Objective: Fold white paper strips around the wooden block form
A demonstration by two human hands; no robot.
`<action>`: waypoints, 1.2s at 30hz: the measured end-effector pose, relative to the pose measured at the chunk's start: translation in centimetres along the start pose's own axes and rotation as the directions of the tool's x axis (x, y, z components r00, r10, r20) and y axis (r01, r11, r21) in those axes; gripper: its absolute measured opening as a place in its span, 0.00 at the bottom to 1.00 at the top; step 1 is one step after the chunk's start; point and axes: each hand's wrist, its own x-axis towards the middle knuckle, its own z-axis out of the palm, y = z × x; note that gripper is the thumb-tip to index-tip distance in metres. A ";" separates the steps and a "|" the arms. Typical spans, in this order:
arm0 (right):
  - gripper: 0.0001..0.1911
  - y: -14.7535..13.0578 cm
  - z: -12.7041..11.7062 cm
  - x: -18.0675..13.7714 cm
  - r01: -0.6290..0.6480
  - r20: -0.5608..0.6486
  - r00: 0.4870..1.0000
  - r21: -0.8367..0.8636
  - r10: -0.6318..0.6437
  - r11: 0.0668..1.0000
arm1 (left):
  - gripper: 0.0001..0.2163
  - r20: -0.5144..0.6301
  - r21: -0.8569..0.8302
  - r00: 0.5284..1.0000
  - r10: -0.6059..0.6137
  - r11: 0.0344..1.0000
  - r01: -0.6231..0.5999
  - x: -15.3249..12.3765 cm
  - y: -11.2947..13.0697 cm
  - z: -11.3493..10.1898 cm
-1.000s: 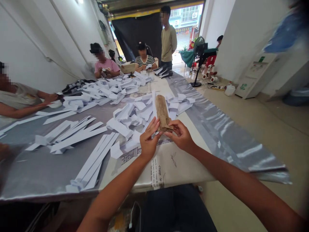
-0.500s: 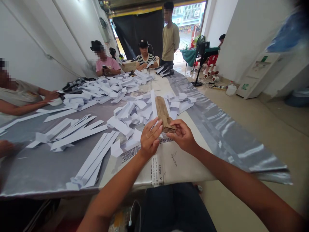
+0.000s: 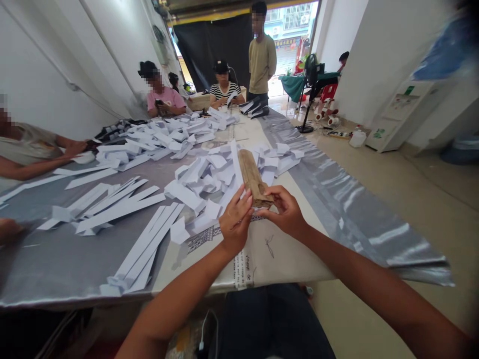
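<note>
A long brown wooden block (image 3: 251, 174) rises at a slant from between my hands, with a white paper strip (image 3: 236, 167) running along its left side. My right hand (image 3: 285, 211) is closed around the block's lower end. My left hand (image 3: 235, 219) presses its fingertips against the strip and the block's left side, fingers curled and together. Both hands hover just above the table (image 3: 273, 259), over a printed cloth with dark drawings. Folded white paper pieces (image 3: 204, 179) lie heaped just beyond my hands.
Long white paper strips (image 3: 119, 209) spread over the grey table cover to the left. Several people sit along the far and left sides; one stands at the far end. A floor fan (image 3: 309, 94) and a white jug (image 3: 357, 138) stand on the floor to the right.
My hands have sunk slightly and the left fingers have closed in against the block and strip. The view shifted a little.
</note>
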 end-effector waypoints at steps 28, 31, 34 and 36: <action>0.12 2.2 -1.4 1.1 0.609 0.372 0.792 -0.541 -0.484 0.580 | 0.18 0.406 -0.430 0.588 -0.699 0.422 0.798 1.4 -1.1 0.0; 0.12 2.3 -1.4 1.2 0.610 0.373 0.791 -0.554 -0.486 0.567 | 0.18 0.409 -0.445 0.572 -0.711 0.392 0.805 1.3 -1.2 0.0; 0.11 2.3 -1.5 1.3 0.609 0.382 0.791 -0.565 -0.478 0.557 | 0.18 0.421 -0.479 0.574 -0.702 0.365 0.798 1.3 -1.2 0.0; 0.12 2.4 -1.5 1.3 0.612 0.405 0.790 -0.565 -0.461 0.553 | 0.17 0.456 -0.491 0.553 -0.697 0.321 0.810 1.4 -1.1 -0.1</action>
